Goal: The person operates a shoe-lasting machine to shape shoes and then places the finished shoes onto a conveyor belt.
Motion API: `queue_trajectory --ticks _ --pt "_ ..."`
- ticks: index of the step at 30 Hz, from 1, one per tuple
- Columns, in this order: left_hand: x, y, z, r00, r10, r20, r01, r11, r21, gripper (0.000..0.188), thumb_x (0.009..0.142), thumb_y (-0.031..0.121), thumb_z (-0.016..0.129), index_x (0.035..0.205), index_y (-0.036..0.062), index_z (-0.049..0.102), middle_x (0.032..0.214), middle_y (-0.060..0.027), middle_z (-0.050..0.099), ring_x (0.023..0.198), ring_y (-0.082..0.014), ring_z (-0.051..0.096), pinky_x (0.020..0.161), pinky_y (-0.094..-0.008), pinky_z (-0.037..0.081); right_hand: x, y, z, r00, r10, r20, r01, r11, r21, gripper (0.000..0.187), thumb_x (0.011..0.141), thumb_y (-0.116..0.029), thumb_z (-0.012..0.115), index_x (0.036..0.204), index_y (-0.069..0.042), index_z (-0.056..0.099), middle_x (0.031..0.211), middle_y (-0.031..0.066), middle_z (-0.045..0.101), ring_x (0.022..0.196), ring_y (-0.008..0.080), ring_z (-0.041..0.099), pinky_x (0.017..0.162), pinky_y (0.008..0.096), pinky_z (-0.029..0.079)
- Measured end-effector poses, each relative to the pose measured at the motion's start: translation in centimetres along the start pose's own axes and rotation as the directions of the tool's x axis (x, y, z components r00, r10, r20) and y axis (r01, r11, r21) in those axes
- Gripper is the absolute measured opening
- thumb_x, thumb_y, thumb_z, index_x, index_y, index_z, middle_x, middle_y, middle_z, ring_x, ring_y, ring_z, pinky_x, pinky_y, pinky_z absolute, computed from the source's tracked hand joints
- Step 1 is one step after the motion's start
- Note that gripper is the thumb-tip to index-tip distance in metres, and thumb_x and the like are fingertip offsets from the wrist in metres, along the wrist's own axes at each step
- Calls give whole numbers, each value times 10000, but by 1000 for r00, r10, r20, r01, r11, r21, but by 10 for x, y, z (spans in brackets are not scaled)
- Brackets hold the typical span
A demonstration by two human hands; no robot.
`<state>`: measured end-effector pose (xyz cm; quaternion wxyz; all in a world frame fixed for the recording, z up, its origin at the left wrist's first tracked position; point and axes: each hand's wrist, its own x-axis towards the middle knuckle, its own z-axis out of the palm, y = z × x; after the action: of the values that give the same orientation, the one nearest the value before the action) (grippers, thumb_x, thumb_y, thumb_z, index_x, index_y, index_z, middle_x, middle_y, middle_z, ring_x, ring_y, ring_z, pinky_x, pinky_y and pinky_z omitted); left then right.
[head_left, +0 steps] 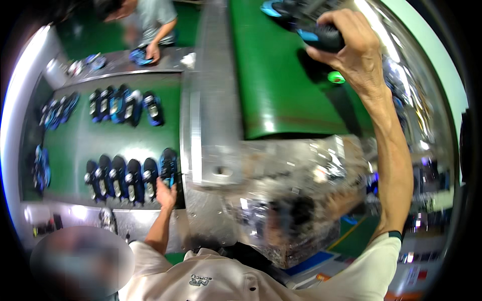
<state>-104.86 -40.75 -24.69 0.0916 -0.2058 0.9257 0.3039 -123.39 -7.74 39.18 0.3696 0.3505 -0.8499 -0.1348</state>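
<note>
My right hand (354,45) is raised over the right-hand green belt, its fingers wrapped round a black shoe (326,39) with a blue patch. Just beyond it lies another black-and-blue shoe (276,8), partly cut off by the picture's edge. Down at the left, my left hand (166,193) grips the near end of a dark blue-and-black shoe (168,161). That shoe stands at the right end of a row of similar shoes (118,173) on the left green surface. A small bright green round thing (336,77) shows below my right wrist.
A metal beam (216,110) separates the two green surfaces. Clear plastic wrapping (301,170) bulges in front of the right belt (281,95). More shoes (120,104) stand farther up the left surface. Across it, a co-worker's hand (152,52) touches a blue shoe (140,56).
</note>
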Motion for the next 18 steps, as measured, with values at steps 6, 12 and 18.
queue_trajectory --ticks 6,12,18 --pt "-91 65 -87 841 524 -133 -536 841 -72 765 752 124 703 1392 -58 324 1374 -267 395 1231 -397 419 1048 -422 313 -104 49 -152 580 785 -218 -646 607 463 307 756 -241 782 898 -10 637 821 14 639 741 152 602 707 284 481" --pt "-282 226 -158 -146 715 684 429 668 -607 509 909 309 628 1299 2 516 1279 -196 558 1151 -290 559 1016 -394 423 -318 -57 -295 181 931 -316 -762 337 554 240 876 -232 635 968 -11 651 827 -15 597 772 76 554 713 242 456" --pt "-434 287 -116 -654 621 431 608 771 -189 619 959 443 492 1362 -17 399 1302 -119 527 1201 -209 510 1012 -364 397 -476 -298 -324 -361 929 85 -655 -317 686 188 848 -167 639 959 -17 667 847 -2 621 768 86 573 688 237 464"
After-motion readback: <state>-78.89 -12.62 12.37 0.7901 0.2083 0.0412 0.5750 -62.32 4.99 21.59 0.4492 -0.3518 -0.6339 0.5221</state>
